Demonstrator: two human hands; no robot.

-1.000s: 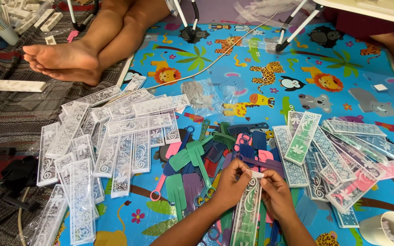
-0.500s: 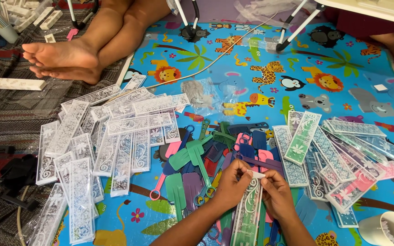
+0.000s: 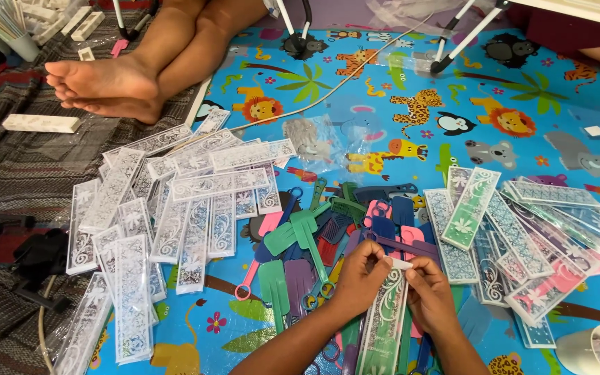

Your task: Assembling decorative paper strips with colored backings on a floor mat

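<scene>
Head view: left hand (image 3: 355,278) and right hand (image 3: 428,295) both pinch the top flap of a long clear patterned plastic sleeve (image 3: 383,323), just below the fingertips; press the flap flat and square.

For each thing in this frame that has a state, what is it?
Left hand: pinching the sleeve's top.
Right hand: pinching the sleeve's top flap.
Patterned sleeve: held, green comb inside.
White sleeves: empty, heaped on the mat.
Filled sleeves: stacked at right.
Loose combs: unpacked, piled.
</scene>
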